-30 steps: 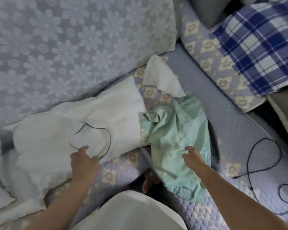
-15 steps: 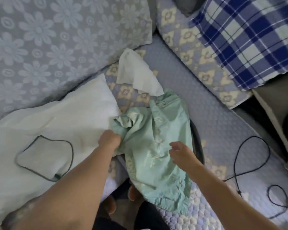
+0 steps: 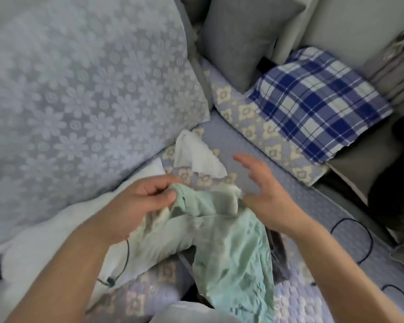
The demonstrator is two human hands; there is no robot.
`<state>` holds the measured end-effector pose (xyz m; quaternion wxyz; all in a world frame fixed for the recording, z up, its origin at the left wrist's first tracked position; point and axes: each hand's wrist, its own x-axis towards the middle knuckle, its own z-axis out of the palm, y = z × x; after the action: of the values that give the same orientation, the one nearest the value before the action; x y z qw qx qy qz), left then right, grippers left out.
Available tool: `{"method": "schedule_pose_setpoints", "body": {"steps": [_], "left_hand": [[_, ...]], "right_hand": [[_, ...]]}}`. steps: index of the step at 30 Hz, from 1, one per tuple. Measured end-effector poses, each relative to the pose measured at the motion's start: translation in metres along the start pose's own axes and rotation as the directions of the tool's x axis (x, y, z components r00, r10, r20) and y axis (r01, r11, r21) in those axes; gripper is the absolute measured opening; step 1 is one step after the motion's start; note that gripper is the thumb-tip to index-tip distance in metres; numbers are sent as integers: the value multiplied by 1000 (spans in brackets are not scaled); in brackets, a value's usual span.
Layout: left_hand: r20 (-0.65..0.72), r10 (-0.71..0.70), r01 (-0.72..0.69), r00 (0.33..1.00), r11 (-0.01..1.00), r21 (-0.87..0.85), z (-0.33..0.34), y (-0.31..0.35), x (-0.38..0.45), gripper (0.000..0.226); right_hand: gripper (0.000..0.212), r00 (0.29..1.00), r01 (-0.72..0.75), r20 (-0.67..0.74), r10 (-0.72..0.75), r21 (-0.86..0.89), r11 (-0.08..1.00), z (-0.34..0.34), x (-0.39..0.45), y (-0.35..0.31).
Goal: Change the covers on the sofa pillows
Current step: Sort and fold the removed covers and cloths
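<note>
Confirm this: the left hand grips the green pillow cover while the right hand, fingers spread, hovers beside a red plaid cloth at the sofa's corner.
Wrong on one point: the plaid cloth is blue and white, not red. The head view shows it. The left hand does grip the green pillow cover, and the right hand has its fingers spread.

The green cover (image 3: 231, 252) ran off the near edge; its far hem was blurred. The left hand (image 3: 135, 206) hid part of the white pillow (image 3: 56, 241).

Left hand (image 3: 138, 201) has its fingers (image 3: 160, 197) curled; right hand (image 3: 264, 194) spread.
</note>
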<state>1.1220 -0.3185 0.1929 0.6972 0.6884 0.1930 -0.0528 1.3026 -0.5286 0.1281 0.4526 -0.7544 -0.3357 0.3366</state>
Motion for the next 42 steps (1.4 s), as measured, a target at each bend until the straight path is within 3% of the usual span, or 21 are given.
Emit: {"method": "schedule_pose_setpoints", "body": {"steps": [3,5,6,8,10,12,15,17,19,21,23,25,28,30,32,33,34,36,38,40,42], "left_hand": [[51,140,-148,989,963,227,-7,47,-6,31],[66,394,-356,917,730,584,-11,77,-14,29],[95,562,-412,822,470,780,-15,93,-18,27],[190,805,-278,562,-32,960,-25,121,-23,25],[177,916,-156,359,-128,980,-36,139,-32,27],[118,956,-217,268,-60,974,-42,150,-45,28],[-33,966,-425,255,143,894,-39,167,-69,36],[-229,904,-651,361,420,632,-33,181,-80,45],[-307,773,-776,554,614,146,-32,196,-91,47],[-215,712,-742,669,655,-140,-38,209,-105,29],[-127,726,-730,676,638,-245,-49,217,-120,9],[-95,747,-738,658,614,-280,-64,222,-130,22],[-261,737,-779,624,561,-280,-94,220,-140,26],[-418,659,-780,625,537,-320,-113,214,-145,13],[-577,571,-793,584,555,-254,-131,208,-148,19],[-649,553,-792,522,597,-129,-139,204,-148,29],[-701,563,-748,438,661,63,-146,197,-147,36],[-651,673,-528,351,716,456,-153,184,-144,41],[-569,742,-385,355,671,634,-149,177,-138,38],[-645,669,-438,369,737,515,-140,178,-135,31],[-748,492,-543,445,813,211,-129,182,-131,25]], "right_hand": [[72,902,62,425,-78,51,997,-16,-3,-49],[62,898,41,431,-91,124,991,-13,-3,-73],[54,936,5,344,-73,196,981,-13,-2,-85],[43,959,-88,282,-15,349,933,-18,0,-104],[39,869,-130,491,-64,351,927,-22,-1,-130],[26,799,27,582,-154,222,975,-19,0,-159],[17,944,233,167,-284,271,934,-15,20,-209],[19,926,355,-17,-378,389,850,-15,32,-242],[34,863,447,59,-501,369,815,-10,40,-270],[38,794,463,242,-558,355,812,1,41,-295],[41,747,409,393,-535,363,837,9,40,-310],[42,685,362,545,-483,321,875,8,42,-310],[36,574,411,765,-292,40,911,1,42,-297],[31,648,374,748,-144,-148,916,-4,38,-289],[19,848,299,519,-110,-295,908,-16,42,-283],[17,948,261,284,-146,-427,866,-26,47,-281],[17,972,201,11,-235,-561,803,-35,52,-279],[19,791,62,-431,-434,-650,758,-46,54,-281],[19,594,54,-619,-514,-607,793,-48,41,-284],[20,518,50,-639,-568,-641,766,-48,25,-289],[26,583,87,-548,-599,-692,717,-54,13,-290]]}}
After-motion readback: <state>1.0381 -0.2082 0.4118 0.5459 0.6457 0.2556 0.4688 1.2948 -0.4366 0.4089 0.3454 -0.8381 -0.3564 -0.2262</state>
